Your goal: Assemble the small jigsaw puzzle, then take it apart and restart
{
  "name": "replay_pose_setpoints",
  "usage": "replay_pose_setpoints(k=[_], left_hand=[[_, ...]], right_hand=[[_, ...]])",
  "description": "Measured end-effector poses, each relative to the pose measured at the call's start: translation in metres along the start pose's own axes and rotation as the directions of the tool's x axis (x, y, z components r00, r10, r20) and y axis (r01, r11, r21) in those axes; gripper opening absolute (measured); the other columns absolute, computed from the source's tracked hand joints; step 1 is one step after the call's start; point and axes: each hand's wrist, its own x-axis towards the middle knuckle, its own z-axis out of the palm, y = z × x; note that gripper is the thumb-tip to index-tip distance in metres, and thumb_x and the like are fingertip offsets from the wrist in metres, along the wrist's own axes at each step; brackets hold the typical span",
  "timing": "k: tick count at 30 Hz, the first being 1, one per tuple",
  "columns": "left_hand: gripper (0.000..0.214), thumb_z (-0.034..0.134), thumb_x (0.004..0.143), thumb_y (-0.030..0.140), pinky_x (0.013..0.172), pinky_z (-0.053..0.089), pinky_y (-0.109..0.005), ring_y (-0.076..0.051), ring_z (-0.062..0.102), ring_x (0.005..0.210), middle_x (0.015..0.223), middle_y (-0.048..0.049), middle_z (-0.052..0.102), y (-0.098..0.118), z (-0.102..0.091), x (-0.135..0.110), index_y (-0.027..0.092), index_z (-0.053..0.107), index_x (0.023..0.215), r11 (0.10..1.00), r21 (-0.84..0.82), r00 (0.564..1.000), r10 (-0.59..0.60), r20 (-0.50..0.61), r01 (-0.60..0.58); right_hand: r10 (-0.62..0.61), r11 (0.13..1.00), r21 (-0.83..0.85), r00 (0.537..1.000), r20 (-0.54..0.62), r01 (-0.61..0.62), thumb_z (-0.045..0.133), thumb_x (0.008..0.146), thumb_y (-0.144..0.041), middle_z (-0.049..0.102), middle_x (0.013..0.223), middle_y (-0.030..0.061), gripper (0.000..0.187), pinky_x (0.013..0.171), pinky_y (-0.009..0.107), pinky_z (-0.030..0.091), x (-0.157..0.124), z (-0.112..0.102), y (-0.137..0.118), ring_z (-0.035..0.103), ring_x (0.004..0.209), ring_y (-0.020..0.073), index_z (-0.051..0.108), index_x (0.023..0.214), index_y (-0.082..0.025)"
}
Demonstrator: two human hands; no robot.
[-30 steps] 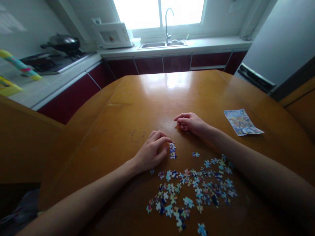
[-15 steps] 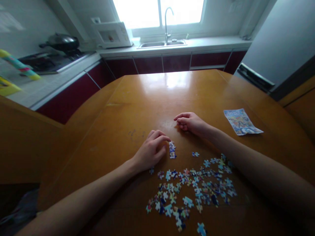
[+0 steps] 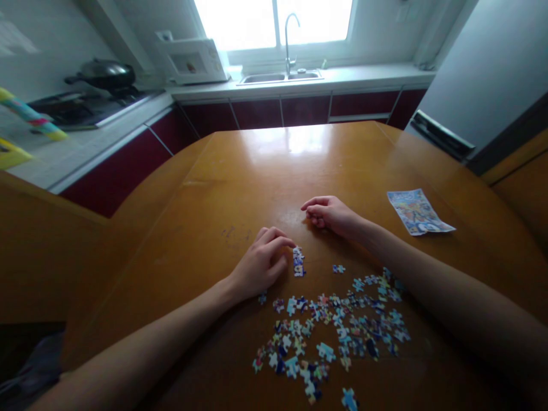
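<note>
My left hand (image 3: 264, 260) lies on the wooden table with thumb and index finger apart, so it is open. Its index fingertip touches or nearly touches the top of a small joined strip of jigsaw pieces (image 3: 298, 262). My right hand (image 3: 329, 212) rests farther up the table. Its index finger points left while the other fingers curl in; whether anything is inside them is hidden. Below it lies a small joined pair of pieces (image 3: 338, 269). Many loose jigsaw pieces (image 3: 342, 334) spread in a loose heap nearer me, between my forearms.
A creased picture sheet (image 3: 419, 211) lies on the table (image 3: 240, 182) right of my right hand. Beyond the table's far edge stand a counter with a sink (image 3: 263, 78), a microwave (image 3: 194, 61) and a stove with a pan (image 3: 107, 73). A refrigerator (image 3: 483, 74) stands at right.
Both hands and the puzzle pieces keep their places on the table. The whole view has shifted very slightly.
</note>
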Motion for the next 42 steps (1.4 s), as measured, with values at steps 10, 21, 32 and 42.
replay_pose_setpoints(k=[10,21,32,42], left_hand=[[0.027,0.052,0.086,0.006,0.091,0.047,-0.040,-0.021,0.050,0.103,0.104,-0.0053,0.057,-0.0004,0.0004,0.0003,0.021,0.066,0.103,1.000,0.014,1.000,0.012,-0.007,-0.012],[0.028,0.055,0.088,0.008,0.085,0.048,-0.037,-0.020,0.048,0.096,0.103,-0.0055,0.056,-0.0053,0.0027,-0.0008,0.026,0.071,0.103,0.999,0.013,0.999,0.036,-0.001,-0.036],[0.028,0.052,0.088,0.007,0.089,0.047,-0.038,-0.021,0.049,0.102,0.104,-0.0056,0.056,-0.0029,0.0021,-0.0001,0.023,0.068,0.104,0.999,0.031,0.999,0.035,0.005,-0.035],[0.025,0.055,0.085,0.007,0.083,0.048,-0.036,-0.020,0.049,0.094,0.099,-0.0050,0.057,-0.0036,0.0016,-0.0004,0.023,0.071,0.096,0.999,0.027,0.999,0.027,-0.039,-0.026]], right_hand=[[-0.013,1.000,0.010,1.000,-0.014,0.013,0.062,0.075,-0.010,0.062,0.065,0.0029,0.009,0.038,0.019,0.034,-0.0012,0.0025,-0.0008,0.047,0.049,0.0074,0.069,0.080,-0.014],[-0.003,1.000,-0.011,1.000,-0.014,0.002,0.065,0.076,-0.011,0.061,0.065,0.0022,0.007,0.039,0.019,0.036,-0.0020,0.0025,-0.0033,0.047,0.050,0.0077,0.068,0.079,-0.016],[-0.002,1.000,-0.007,1.000,-0.014,0.002,0.064,0.076,-0.011,0.061,0.064,0.0021,0.007,0.039,0.019,0.035,0.0007,0.0020,-0.0007,0.048,0.050,0.0080,0.068,0.080,-0.015],[-0.029,0.996,-0.085,1.000,-0.009,0.028,0.067,0.076,-0.013,0.061,0.062,0.0017,0.008,0.040,0.022,0.036,-0.0030,0.0040,-0.0031,0.048,0.049,0.0090,0.068,0.083,-0.017]])
